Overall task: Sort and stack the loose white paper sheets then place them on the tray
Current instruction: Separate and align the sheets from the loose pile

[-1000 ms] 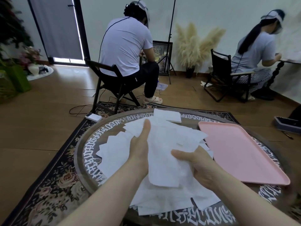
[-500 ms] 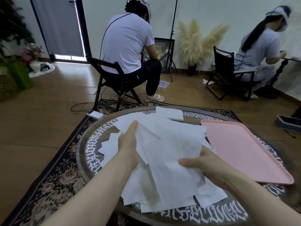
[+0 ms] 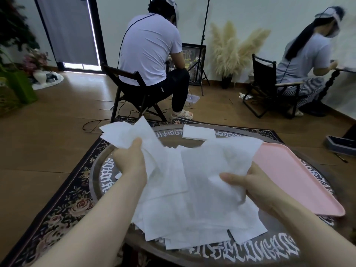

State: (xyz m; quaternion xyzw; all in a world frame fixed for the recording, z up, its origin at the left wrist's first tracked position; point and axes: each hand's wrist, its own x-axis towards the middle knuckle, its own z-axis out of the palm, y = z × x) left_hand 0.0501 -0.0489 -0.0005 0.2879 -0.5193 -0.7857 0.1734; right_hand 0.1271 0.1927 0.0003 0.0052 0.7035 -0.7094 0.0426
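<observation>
Head view, single entry.

Paper sheets (image 3: 192,189): white, loose, many. Half a second ago the bundle sits low on the table (image 3: 100,170); it is now raised at its far and left edges, fanned between both hands, lower sheets trailing onto the table near the front rim.

Left hand (image 3: 131,160): fingers curled round the upper-left corner of the bundle, carried higher and further left than a second ago.

Right hand (image 3: 248,182): thumb on top of the sheets, fingers hidden beneath; grips the right edge.

Small stack (image 3: 198,132): white, flat at the far side of the table, unmoved.

Pink tray (image 3: 296,180): to the right, bare of paper.

Judgement: gathering is under way; squaring of edges and transfer to the tray remain.
</observation>
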